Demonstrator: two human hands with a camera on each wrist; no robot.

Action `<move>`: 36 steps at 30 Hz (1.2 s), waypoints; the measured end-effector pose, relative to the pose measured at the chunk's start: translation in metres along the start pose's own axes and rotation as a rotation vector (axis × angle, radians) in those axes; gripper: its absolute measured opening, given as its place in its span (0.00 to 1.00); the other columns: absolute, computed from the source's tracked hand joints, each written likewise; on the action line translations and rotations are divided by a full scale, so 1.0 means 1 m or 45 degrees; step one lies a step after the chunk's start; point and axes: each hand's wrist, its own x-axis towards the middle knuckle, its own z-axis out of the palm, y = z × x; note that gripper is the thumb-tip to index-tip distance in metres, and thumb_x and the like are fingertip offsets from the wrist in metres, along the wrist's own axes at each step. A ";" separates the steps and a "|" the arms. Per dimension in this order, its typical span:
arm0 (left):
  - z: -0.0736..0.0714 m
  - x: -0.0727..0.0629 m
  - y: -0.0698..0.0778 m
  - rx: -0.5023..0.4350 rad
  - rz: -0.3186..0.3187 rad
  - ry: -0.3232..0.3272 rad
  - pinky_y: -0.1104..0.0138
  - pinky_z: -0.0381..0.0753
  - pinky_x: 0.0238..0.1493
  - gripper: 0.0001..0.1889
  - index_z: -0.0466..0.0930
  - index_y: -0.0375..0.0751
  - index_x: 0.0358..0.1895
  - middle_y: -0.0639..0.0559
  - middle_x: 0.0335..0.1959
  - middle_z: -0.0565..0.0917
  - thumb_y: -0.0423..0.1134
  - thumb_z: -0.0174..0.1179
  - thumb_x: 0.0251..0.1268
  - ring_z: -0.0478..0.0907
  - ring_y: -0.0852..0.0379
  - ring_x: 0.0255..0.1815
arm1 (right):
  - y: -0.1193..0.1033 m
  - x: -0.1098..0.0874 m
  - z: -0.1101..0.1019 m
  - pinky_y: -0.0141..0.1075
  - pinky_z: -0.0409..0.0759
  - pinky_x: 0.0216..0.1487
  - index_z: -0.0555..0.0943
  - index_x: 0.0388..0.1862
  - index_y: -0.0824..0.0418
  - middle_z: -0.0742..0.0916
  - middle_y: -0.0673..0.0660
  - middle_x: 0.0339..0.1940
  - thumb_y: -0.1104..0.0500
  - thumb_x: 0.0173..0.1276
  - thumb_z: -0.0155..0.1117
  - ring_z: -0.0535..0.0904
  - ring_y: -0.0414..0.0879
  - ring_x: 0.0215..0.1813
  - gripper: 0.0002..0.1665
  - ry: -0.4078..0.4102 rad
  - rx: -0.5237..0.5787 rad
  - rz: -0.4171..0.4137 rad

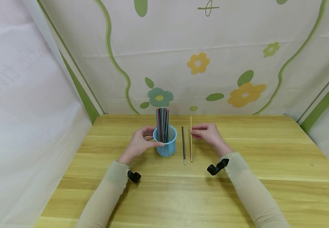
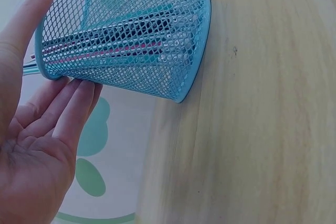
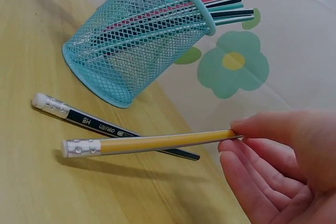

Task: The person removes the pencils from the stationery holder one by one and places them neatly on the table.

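Observation:
A light-blue mesh pencil cup (image 1: pixel 168 149) stands upright on the table with several pencils (image 1: pixel 161 122) in it, dark, teal and red. My left hand (image 1: pixel 139 143) holds the cup from its left side, thumb by the rim and fingers against the mesh, as the left wrist view shows. Between thumb and fingertips, my right hand (image 1: pixel 209 134) pinches a yellow pencil (image 3: pixel 157 142) just right of the cup. Its white eraser end points toward me, slightly off the table. A black pencil (image 3: pixel 100 123) marked HB lies on the table between the cup and the yellow pencil.
The wooden table (image 1: pixel 164 196) ends at a back edge close behind the cup. Beyond it hangs a pale curtain (image 1: pixel 164 38) printed with flowers and leaves, with more white cloth (image 1: pixel 19 126) at the left side. A black band device (image 1: pixel 218 167) sits on each wrist.

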 end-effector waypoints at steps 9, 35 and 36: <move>-0.001 0.000 0.001 0.020 0.002 0.003 0.58 0.82 0.60 0.34 0.79 0.36 0.60 0.44 0.54 0.83 0.37 0.83 0.47 0.82 0.47 0.56 | 0.015 0.006 0.006 0.41 0.88 0.46 0.82 0.56 0.77 0.89 0.65 0.43 0.67 0.65 0.74 0.88 0.48 0.37 0.22 -0.003 0.040 0.060; -0.001 0.001 -0.001 0.011 -0.020 0.000 0.58 0.81 0.61 0.33 0.80 0.39 0.58 0.47 0.53 0.84 0.39 0.84 0.47 0.82 0.51 0.55 | 0.018 0.003 0.021 0.36 0.89 0.38 0.84 0.52 0.73 0.90 0.64 0.40 0.66 0.64 0.74 0.88 0.48 0.34 0.19 0.075 -0.199 0.105; 0.000 0.001 -0.001 0.011 -0.019 0.000 0.58 0.81 0.61 0.33 0.80 0.39 0.58 0.47 0.53 0.84 0.39 0.84 0.47 0.82 0.50 0.55 | 0.017 0.004 0.021 0.36 0.89 0.38 0.85 0.52 0.73 0.90 0.63 0.40 0.66 0.64 0.74 0.88 0.48 0.34 0.19 0.083 -0.213 0.102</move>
